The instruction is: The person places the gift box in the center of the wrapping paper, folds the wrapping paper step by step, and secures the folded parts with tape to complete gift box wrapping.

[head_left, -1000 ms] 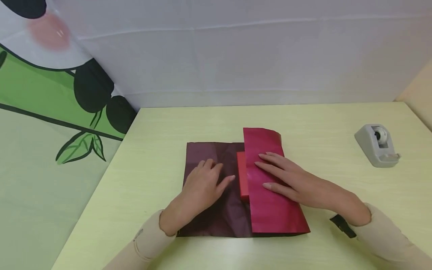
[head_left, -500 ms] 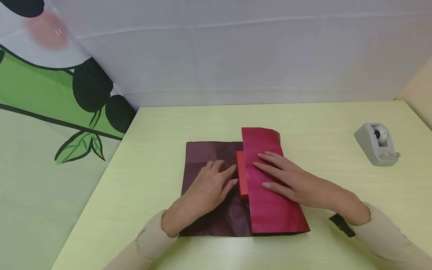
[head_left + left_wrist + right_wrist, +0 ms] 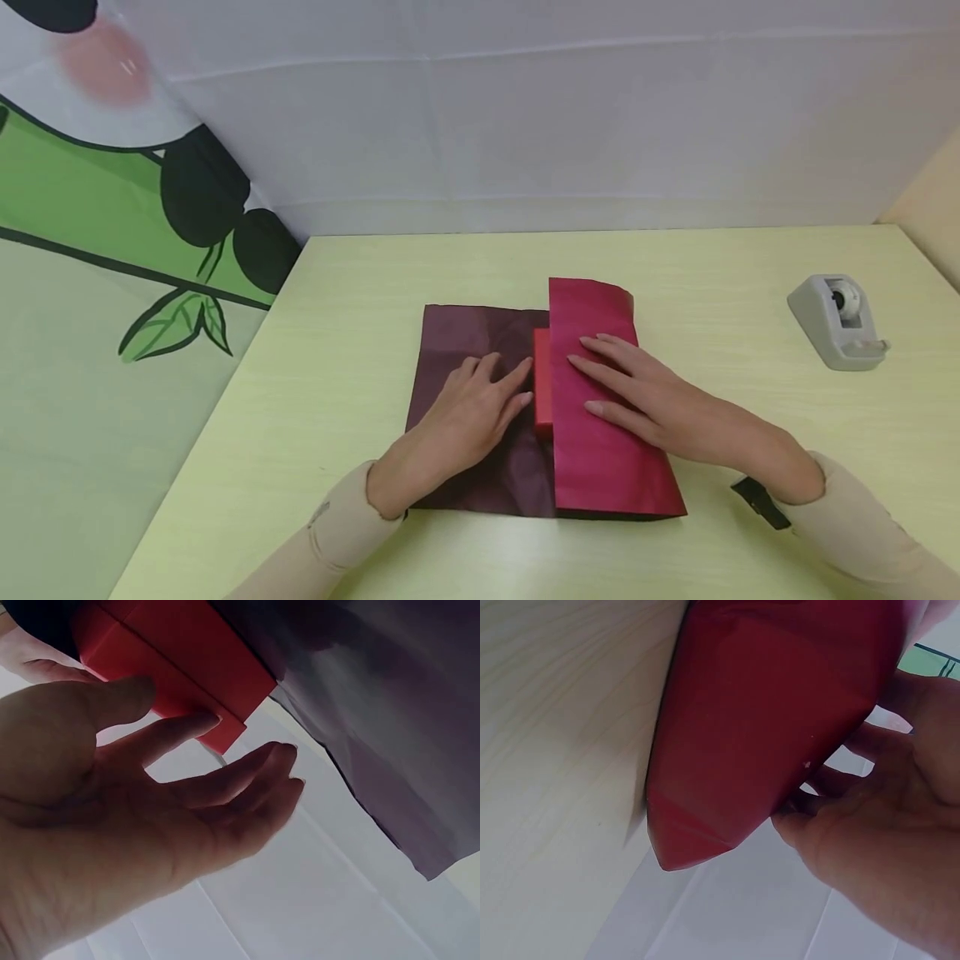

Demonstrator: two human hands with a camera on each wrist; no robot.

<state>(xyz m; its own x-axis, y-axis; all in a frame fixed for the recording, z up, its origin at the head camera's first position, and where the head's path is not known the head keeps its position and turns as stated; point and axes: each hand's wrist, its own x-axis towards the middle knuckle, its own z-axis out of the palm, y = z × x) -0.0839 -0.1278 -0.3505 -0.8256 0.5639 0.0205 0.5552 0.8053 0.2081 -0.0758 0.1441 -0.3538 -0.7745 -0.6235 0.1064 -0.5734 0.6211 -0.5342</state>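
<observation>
A sheet of wrapping paper lies on the table, dark purple inside [image 3: 457, 337] and shiny crimson outside. Its right part is folded over a red box [image 3: 542, 383] as a crimson flap [image 3: 600, 479], so only the box's left strip shows from above. My left hand [image 3: 465, 417] rests over the dark side, thumb and index finger extended to the box's left edge. In the left wrist view those fingertips are right at the red box [image 3: 187, 656], the other fingers loosely bent. My right hand [image 3: 648, 404] lies with spread fingers on the flap, pressing it over the box.
A grey tape dispenser [image 3: 840, 325] with a roll of clear tape stands at the right of the pale wooden table [image 3: 360, 283]. A white cloth backdrop [image 3: 562, 133] rises behind the table, and a printed cartoon panel [image 3: 187, 275] borders the left side.
My left hand has moved right, its index finger reaching out to the box edge. The paper and box have turned slightly, the left part shifting away from me. My right hand stays on the flap.
</observation>
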